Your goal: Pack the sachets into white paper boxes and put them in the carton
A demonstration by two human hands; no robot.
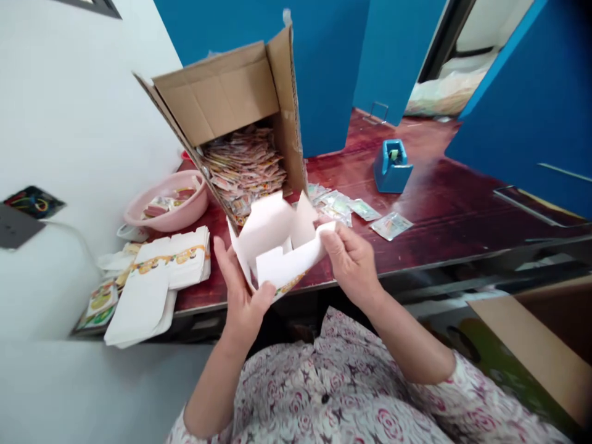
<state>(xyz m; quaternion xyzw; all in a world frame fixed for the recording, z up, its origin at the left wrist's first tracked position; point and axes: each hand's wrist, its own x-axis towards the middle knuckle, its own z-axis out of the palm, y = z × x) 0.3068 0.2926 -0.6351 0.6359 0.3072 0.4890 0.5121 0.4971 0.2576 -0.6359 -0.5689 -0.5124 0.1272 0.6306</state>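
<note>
White carton (291,265), left hand (241,302) clamped on its near left side, right hand (351,264) pinching its right edge

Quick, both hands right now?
Left hand: closed on the white carton, holding its left side.
Right hand: closed, gripping the same carton's right side.

A person wears a pale shirt (296,401) printed with pinkish roses and dark star-like shapes, a dark round button (325,399) at its front. Matching sleeves (481,394) end on the forearms (411,345); the left hand (243,305) and right hand (355,262) are bare.
</note>
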